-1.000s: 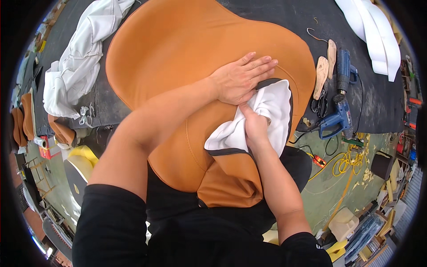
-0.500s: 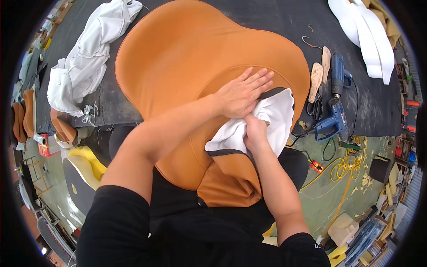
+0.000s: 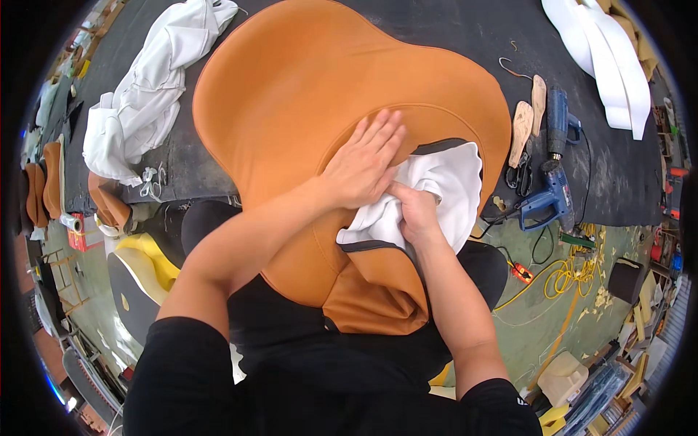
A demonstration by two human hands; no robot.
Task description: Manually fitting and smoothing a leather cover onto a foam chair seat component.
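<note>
- At the left of the dark worktop (image 3: 480, 33) lies a crumpled white fabric cover (image 3: 138, 109), well apart from the hands.
- In the middle, the tan leather-look seat cover (image 3: 320, 80) rests mostly on the worktop; its lower end hangs past the near edge, over the person's lap.
- Its broad upper part looks smooth and filled out, so it should feel bulky and fairly firm, probably not heavy. The loose lower flap (image 3: 374, 301) looks soft and floppy, and the smooth face may slide under a palm.
- The turned-back white lining (image 3: 459, 174), bordered by dark edging (image 3: 374, 245), looks thin and pliable; the bunched fabric near the opening seems the best place to take hold, since it gives the fingers folds to close on.
- The left hand (image 3: 366, 161) is flattened, fingers extended, and seems to rest palm down on the tan face beside the opening.
- The right hand (image 3: 416, 212) is closed on the bunched lining, thumb uppermost, just beside the left palm; its other fingers are mostly hidden.
- Further right on the worktop are wooden-handled tools (image 3: 521, 131) and two blue power tools (image 3: 558, 123), apparently heat guns.
</note>
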